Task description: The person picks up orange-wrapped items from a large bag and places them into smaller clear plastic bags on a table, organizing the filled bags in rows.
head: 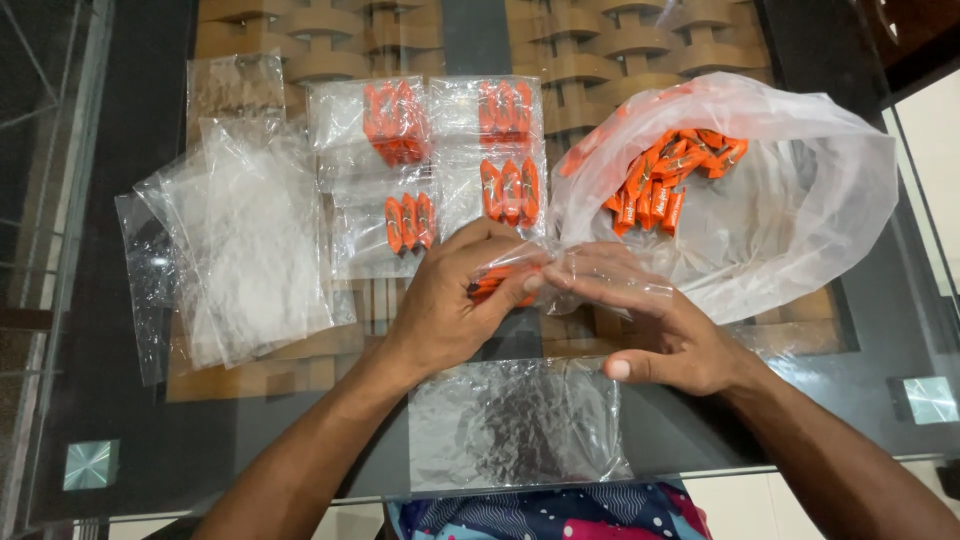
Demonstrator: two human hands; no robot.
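Observation:
My left hand grips a few orange wrapped sweets at the mouth of a small clear bag. My right hand holds that small clear bag from the right, its fingers lying over the plastic. Just beyond the hands sits a large clear bag with several loose orange sweets in it. Several small filled bags of orange sweets lie flat on the glass table behind my left hand.
A stack of empty clear bags lies at the left. One crumpled empty bag rests at the table's near edge, in front of my hands. Wooden slats show under the glass.

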